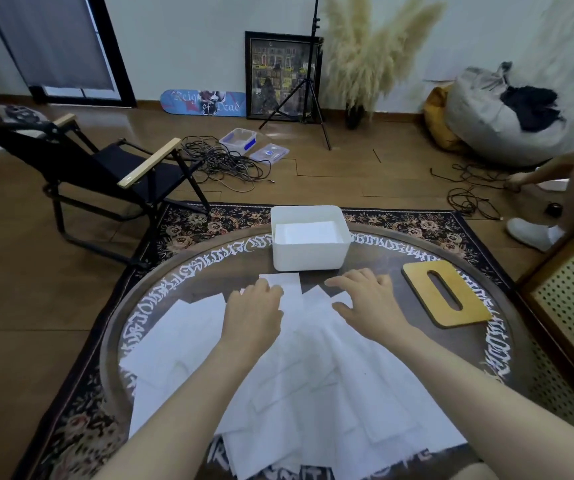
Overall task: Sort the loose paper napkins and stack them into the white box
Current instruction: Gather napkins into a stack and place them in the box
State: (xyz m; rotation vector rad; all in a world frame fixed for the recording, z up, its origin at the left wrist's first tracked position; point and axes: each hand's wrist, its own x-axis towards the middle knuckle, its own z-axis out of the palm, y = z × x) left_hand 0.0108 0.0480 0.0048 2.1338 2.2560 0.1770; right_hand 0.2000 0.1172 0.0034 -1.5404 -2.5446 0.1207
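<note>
Loose napkins are spread overlapping across the round table, just short of the white box. Left hand and right hand are laid flat on the far napkins, fingers spread, nothing gripped; likely squaring one up. Some napkins are already seen inside the box.
</note>
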